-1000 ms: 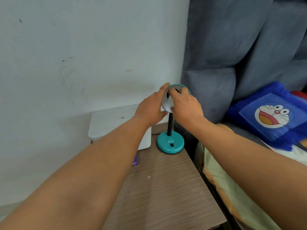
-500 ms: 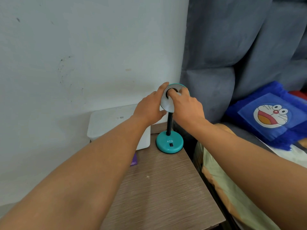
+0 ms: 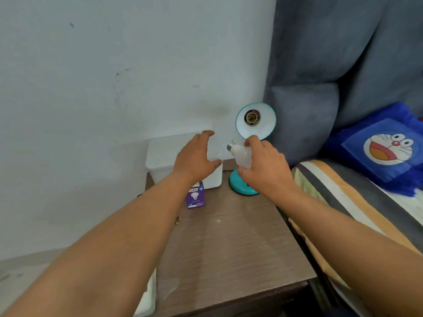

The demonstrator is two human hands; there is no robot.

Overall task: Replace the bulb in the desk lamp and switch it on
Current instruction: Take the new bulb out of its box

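Note:
A small teal desk lamp stands at the back of the wooden bedside table (image 3: pixel 229 243). Its round shade (image 3: pixel 256 121) faces me and the brass socket (image 3: pixel 252 116) inside is empty. My right hand (image 3: pixel 265 170) grips a frosted white bulb (image 3: pixel 241 154) just below the shade, the metal screw cap pointing up and left. The hand hides most of the teal base (image 3: pixel 240 187). My left hand (image 3: pixel 196 160) hovers left of the bulb with fingers spread, holding nothing. A purple bulb box (image 3: pixel 195 196) stands on the table below my left hand.
A white plastic box (image 3: pixel 164 154) sits against the wall behind my left hand. A grey padded headboard (image 3: pixel 332 65) and a bed with a striped sheet (image 3: pixel 343 202) border the table on the right. A blue cartoon pillow (image 3: pixel 386 149) lies on the bed.
Both hands were on the lamp shade before. Now the bulb is out of the socket in my right hand, lowered below the shade, and my left hand has let go and moved left.

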